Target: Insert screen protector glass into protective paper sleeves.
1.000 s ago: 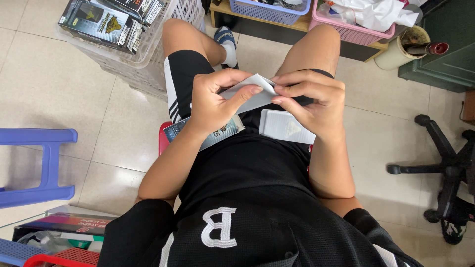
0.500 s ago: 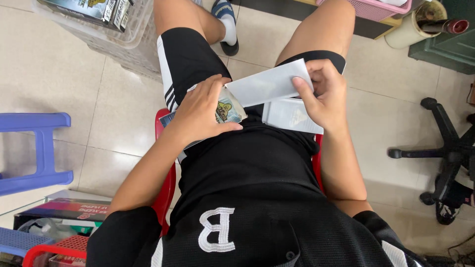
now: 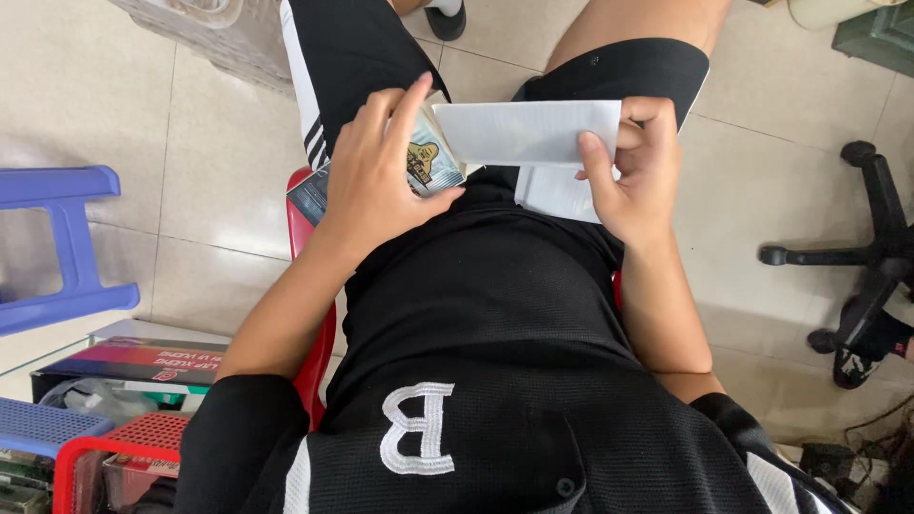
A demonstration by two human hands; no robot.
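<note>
Small printed card pack [image 3: 430, 160] being gripped by the left hand [image 3: 376, 176], flat white paper envelope [image 3: 528, 131] being pinched at its edge by the right hand [image 3: 636, 171], both being held over the lap

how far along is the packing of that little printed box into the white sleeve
Done: the right hand has the white sleeve lifted off the lap. In hand: the left hand presses the small printed box against the sleeve's left end. Left: the box is not visibly inside; another white sleeve lies beneath.
</note>
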